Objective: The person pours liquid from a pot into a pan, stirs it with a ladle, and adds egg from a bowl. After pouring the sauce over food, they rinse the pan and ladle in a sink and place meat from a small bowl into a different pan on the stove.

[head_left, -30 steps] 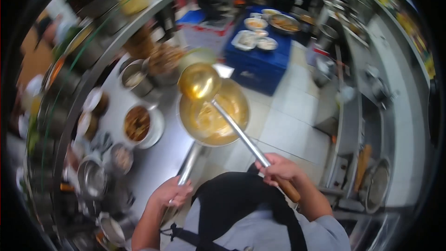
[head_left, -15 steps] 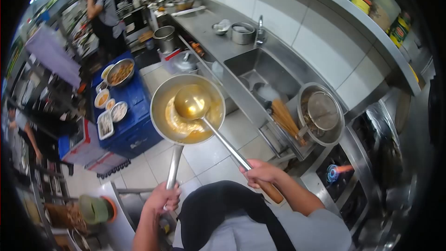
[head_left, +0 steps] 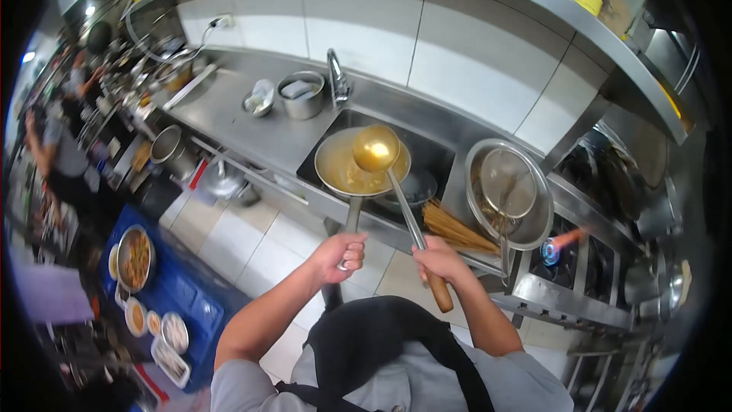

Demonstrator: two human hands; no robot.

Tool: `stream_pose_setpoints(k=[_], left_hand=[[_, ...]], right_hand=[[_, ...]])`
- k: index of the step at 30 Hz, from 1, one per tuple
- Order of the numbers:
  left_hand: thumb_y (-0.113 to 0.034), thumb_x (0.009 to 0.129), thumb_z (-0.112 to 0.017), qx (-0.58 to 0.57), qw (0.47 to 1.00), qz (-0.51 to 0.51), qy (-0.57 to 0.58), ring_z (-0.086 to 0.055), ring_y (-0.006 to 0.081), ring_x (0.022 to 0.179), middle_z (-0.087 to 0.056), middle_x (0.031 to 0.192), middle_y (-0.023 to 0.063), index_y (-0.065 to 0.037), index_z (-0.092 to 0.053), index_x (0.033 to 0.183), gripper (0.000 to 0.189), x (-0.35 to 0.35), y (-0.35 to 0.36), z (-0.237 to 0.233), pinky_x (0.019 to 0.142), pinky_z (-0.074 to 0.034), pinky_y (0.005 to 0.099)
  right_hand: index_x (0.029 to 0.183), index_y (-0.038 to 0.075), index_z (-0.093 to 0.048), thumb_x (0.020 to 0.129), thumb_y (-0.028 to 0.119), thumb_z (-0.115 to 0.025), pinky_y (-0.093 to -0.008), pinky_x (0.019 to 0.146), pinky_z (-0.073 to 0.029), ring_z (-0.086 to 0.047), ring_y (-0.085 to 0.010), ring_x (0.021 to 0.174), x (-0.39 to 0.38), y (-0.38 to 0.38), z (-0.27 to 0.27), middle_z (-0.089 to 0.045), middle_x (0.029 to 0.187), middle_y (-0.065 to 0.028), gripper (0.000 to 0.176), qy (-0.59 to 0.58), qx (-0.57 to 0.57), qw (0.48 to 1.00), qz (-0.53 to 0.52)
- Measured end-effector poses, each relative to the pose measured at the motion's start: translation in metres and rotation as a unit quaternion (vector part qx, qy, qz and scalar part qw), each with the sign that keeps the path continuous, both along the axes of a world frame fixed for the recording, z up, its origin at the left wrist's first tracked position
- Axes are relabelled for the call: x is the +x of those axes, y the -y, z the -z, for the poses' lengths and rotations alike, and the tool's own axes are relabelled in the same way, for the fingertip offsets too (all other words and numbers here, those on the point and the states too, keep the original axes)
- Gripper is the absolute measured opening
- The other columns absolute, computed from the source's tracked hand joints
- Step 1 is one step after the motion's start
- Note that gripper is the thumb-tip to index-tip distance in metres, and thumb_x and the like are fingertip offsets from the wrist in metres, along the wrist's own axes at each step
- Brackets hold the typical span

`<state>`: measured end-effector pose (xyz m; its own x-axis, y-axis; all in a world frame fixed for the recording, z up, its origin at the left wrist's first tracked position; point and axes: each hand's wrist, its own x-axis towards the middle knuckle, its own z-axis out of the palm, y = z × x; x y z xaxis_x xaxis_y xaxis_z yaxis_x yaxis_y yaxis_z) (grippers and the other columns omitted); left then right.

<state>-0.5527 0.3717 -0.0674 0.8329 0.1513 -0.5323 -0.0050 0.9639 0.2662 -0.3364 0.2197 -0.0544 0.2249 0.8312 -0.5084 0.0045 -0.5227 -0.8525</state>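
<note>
My left hand (head_left: 341, 255) is wrapped round the metal handle of a pan (head_left: 328, 154), which is over the near left part of the sink. Yellowish residue coats the inside of the pan. In my right hand (head_left: 441, 262) is the long handle of a ladle (head_left: 376, 149), with its wooden end sticking out below my fist. The ladle's round bowl is over the pan's right side and looks golden. Whether the bowl touches the pan, I cannot tell.
Beside the sink (head_left: 440, 154) are a colander with a strainer (head_left: 509, 183) and wooden sticks (head_left: 457, 229). A burner flame (head_left: 550, 252) burns at right. Food bowls stand on a blue container (head_left: 194, 305). A person (head_left: 65, 145) stands far left.
The view has turned to the right. The pan and ladle, both still held, have moved from above the floor to over the sink.
</note>
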Motion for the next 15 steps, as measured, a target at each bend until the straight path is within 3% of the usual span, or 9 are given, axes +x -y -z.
stream_pose_setpoints(k=[8, 10, 11, 12, 14, 15], left_hand=[[-0.015, 0.101, -0.049, -0.005, 0.996, 0.074, -0.049, -0.027, 0.0062, 0.048, -0.031, 0.059, -0.0076, -0.015, -0.043, 0.079, 0.023, 0.063, -0.11, 0.079, 0.045, -0.023, 0.0246], [-0.016, 0.1, -0.052, -0.05, 0.995, 0.072, -0.051, -0.027, 0.0076, 0.049, -0.03, 0.059, -0.0064, -0.014, -0.044, 0.081, 0.02, 0.074, -0.116, 0.101, 0.046, -0.024, 0.0264], [-0.02, 0.101, -0.052, -0.058, 0.993, 0.087, -0.047, -0.039, 0.0144, 0.052, -0.037, 0.061, -0.0007, -0.011, -0.044, 0.082, 0.022, 0.078, -0.12, 0.119, 0.052, -0.039, 0.0293], [-0.02, 0.101, -0.052, -0.061, 0.992, 0.098, -0.046, -0.039, 0.0144, 0.052, -0.037, 0.061, -0.0007, -0.011, -0.044, 0.082, 0.022, 0.083, -0.122, 0.11, 0.052, -0.039, 0.0293], [-0.024, 0.1, -0.053, 0.032, 0.983, 0.146, -0.107, -0.053, 0.0193, 0.06, -0.046, 0.063, 0.003, -0.007, -0.049, 0.087, 0.022, 0.089, -0.121, 0.094, 0.061, -0.05, 0.0329], [-0.033, 0.098, -0.057, 0.049, 0.98, 0.18, -0.076, -0.064, 0.0242, 0.07, -0.055, 0.066, 0.0078, -0.005, -0.052, 0.089, 0.03, 0.088, -0.129, 0.101, 0.069, -0.057, 0.0363]], right_hand=[[0.083, 0.004, -0.055, 0.086, 0.018, -0.062, -0.0298, 0.045, -0.044, -0.053, -0.0148, 0.049, 0.014, -0.095, 0.021, -0.054, 0.062, -0.0039, 0.016, -0.034, -0.083, 0.991, 0.101], [0.08, 0.003, -0.054, 0.08, 0.014, -0.063, -0.0326, 0.047, -0.047, -0.054, -0.017, 0.05, 0.016, -0.116, 0.022, -0.054, 0.063, -0.0063, 0.015, -0.06, -0.115, 0.985, 0.112], [0.08, 0.003, -0.054, 0.08, 0.014, -0.063, -0.0326, 0.047, -0.047, -0.054, -0.017, 0.05, 0.019, -0.125, 0.029, -0.054, 0.063, -0.0063, 0.015, -0.06, -0.117, 0.984, 0.124], [0.079, 0.003, -0.054, 0.079, 0.014, -0.063, -0.0327, 0.047, -0.047, -0.054, -0.0172, 0.05, 0.024, -0.133, 0.038, -0.054, 0.062, -0.0063, 0.014, -0.075, -0.122, 0.983, 0.112], [0.079, 0.003, -0.054, 0.077, 0.013, -0.063, -0.0328, 0.047, -0.047, -0.054, -0.0174, 0.051, 0.03, -0.146, 0.054, -0.054, 0.062, -0.0062, 0.014, -0.091, -0.129, 0.981, 0.111], [0.078, 0.003, -0.055, 0.079, 0.016, -0.065, -0.0309, 0.048, -0.046, -0.055, -0.0164, 0.052, 0.031, -0.154, 0.058, -0.055, 0.063, -0.0057, 0.016, -0.091, -0.136, 0.981, 0.102]])
